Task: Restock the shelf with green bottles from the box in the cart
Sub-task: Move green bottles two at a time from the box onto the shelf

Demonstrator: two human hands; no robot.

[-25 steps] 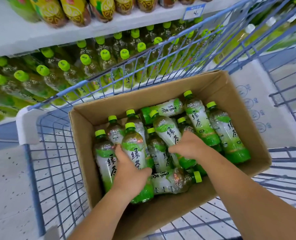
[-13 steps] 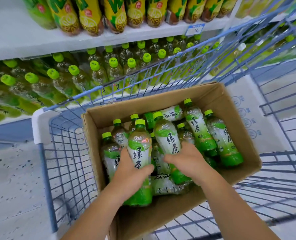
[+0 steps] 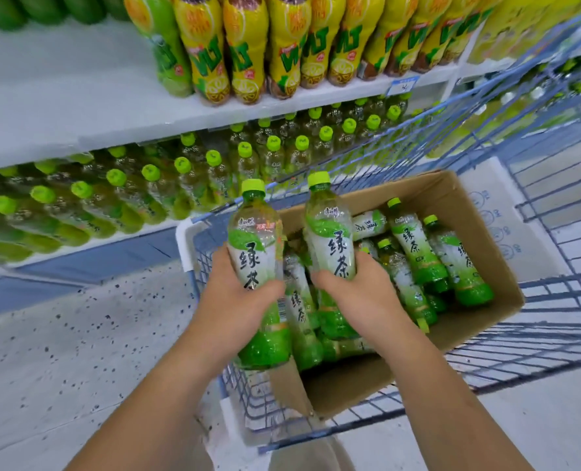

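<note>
Green bottle [image 3: 257, 253] gripped upright in left hand [image 3: 238, 300], second green bottle [image 3: 331, 246] gripped in right hand [image 3: 360, 294], both raised above cardboard box [image 3: 452, 338] in blue wire cart [image 3: 554, 205]. More bottles [image 3: 452, 263] lie in the box; shelf [image 3: 88, 127] rows sit beyond.

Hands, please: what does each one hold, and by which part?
Left hand grips the left bottle around its lower middle; right hand grips the right bottle likewise.

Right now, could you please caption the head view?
Left hand grips one green bottle, right hand another, at the box in the cart.
</note>
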